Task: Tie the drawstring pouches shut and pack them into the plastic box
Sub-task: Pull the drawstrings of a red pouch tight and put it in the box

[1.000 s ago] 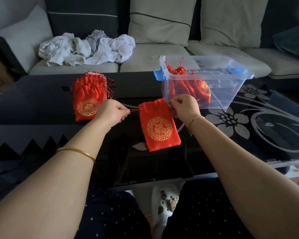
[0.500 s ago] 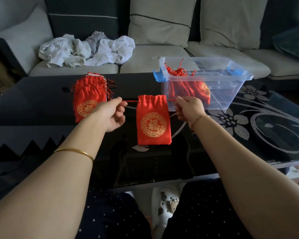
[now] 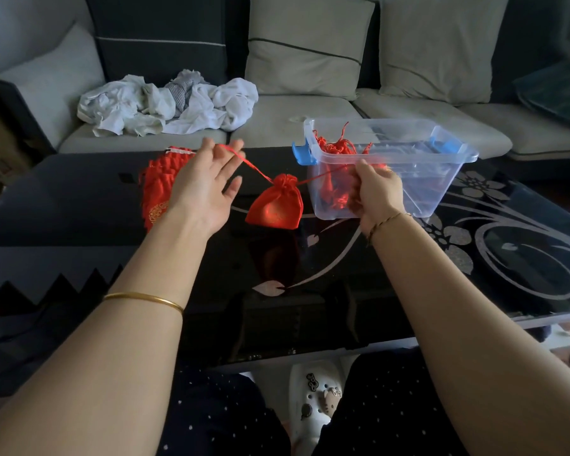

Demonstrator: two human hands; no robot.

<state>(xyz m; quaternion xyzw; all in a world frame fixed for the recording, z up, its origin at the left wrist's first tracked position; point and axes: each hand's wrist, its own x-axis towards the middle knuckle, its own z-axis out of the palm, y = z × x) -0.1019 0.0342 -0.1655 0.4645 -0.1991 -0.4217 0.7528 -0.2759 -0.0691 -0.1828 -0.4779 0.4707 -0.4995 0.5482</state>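
- Two bare hands hold one red pouch (image 3: 275, 205) up between them by its drawstring (image 3: 257, 168), which runs taut from either side of the gathered neck
- The left hand (image 3: 204, 185) is spread wide, fingers straight and apart; the cord lies across its fingertips (image 3: 207, 145), and whether any of them nips it cannot be told
- The right hand (image 3: 377, 192) is closed tight, with thumb and curled fingers pinching the other end of the drawstring
- The pouch hangs between the two hands, lower than the left fingertips, its mouth cinched into a bunch; whether its bottom touches the black glass table (image 3: 458, 251) cannot be told
- A stack of flat red pouches (image 3: 157, 182) lies just beyond the left hand, partly hidden by it
- The clear plastic box (image 3: 408, 155) stands right behind the right hand, with tied pouches (image 3: 334, 149) in the end nearer that hand
- White crumpled cloths (image 3: 165, 103) lie on the sofa well beyond the left hand
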